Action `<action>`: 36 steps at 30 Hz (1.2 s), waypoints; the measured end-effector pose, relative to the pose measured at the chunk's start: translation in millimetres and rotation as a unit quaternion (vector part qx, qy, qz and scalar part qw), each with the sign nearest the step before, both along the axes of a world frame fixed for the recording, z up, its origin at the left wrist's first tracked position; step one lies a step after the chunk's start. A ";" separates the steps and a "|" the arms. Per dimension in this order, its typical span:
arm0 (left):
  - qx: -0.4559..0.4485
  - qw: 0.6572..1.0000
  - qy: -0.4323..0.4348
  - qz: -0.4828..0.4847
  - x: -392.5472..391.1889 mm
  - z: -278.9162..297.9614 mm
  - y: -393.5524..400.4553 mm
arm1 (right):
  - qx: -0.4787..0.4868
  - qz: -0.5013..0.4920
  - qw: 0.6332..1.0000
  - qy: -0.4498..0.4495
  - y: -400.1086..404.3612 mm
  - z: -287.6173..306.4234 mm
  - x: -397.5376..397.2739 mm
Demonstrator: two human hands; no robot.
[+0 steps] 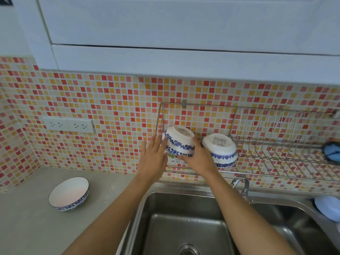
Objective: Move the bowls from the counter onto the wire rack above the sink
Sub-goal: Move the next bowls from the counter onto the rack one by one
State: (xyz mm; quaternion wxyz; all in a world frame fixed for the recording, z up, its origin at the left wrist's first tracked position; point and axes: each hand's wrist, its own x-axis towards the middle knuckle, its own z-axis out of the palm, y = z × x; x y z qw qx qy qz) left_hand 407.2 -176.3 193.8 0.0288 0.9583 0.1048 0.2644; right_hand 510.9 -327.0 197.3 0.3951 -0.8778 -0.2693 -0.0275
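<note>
Upside-down white bowls with blue flower bands point(179, 142) sit stacked at the left end of the wire rack point(276, 144) on the tiled wall. My right hand point(198, 159) grips the stack's right side and lower rim. Flat against its left side lies my left hand point(152, 159), fingers straight and apart. A second upside-down stack of similar bowls point(220, 150) rests just to the right on the rack. One blue-patterned bowl point(69, 193) stands upright on the grey counter at the left.
A steel double sink point(184, 218) lies below the rack, with a faucet point(242, 184) at its back. A white cabinet point(184, 34) hangs overhead. Wall sockets point(69, 125) are at the left. A blue scrubber point(332, 152) sits on the rack's right end, a pale dish point(327, 207) beside the sink.
</note>
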 end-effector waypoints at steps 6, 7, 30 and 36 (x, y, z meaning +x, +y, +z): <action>0.089 0.991 0.097 -0.020 26.0 28.2 27.6 | 0.016 -0.002 0.999 0.046 0.7 3.9 0.5; 0.113 0.987 0.108 -0.023 29.3 29.6 31.1 | 0.011 -0.001 0.999 0.043 0.7 4.3 0.2; 0.121 0.986 0.085 -0.075 39.6 16.5 43.8 | -0.070 -0.058 0.987 -0.132 3.4 -0.4 -6.6; 0.117 0.988 0.044 -0.089 43.9 4.5 34.2 | -0.107 -0.063 0.980 -0.158 3.9 -1.6 -11.1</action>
